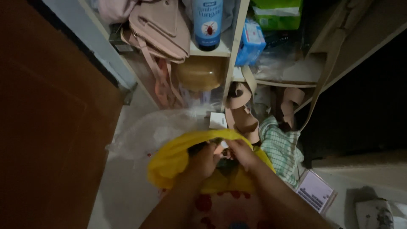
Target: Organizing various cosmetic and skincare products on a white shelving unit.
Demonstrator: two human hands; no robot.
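Note:
A yellow plastic bag (171,159) lies open low in the middle of the head view, over a cloth with red spots (224,208). My left hand (204,161) and my right hand (239,153) are both inside the bag's mouth, close together, fingers curled around something dark that I cannot make out. A clear plastic bag (146,133) lies just behind the yellow one on the floor.
A brown door (51,127) fills the left. A shelf unit (231,51) holds a pink bag (161,29), a blue spray can (207,23), a blue packet (251,42) and a green box (277,12). A checked cloth (282,148) and a booklet (314,191) lie on the right.

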